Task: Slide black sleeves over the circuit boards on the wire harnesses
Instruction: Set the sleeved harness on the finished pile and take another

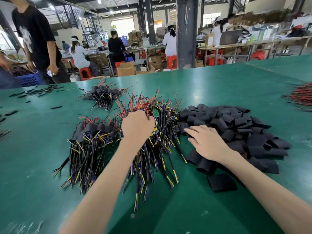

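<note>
A heap of wire harnesses [160,125] with small green circuit boards lies in the middle of the green table [219,85]. My left hand [136,127] is curled into this heap, its fingers hidden among the wires. To the right spreads a pile of flat black sleeves [239,130]. My right hand [206,141] rests on the pile's left edge with fingers spread and straight. At the left lies a bundle of sleeved harnesses [91,141], and another sleeved bundle [103,95] sits farther back.
One loose sleeve [221,182] lies near me on the table. Short black tube pieces [38,92] are scattered at the far left. Red and black wires [302,97] lie at the right edge. A person in black [38,41] stands beside a blue crate [30,79] behind the table.
</note>
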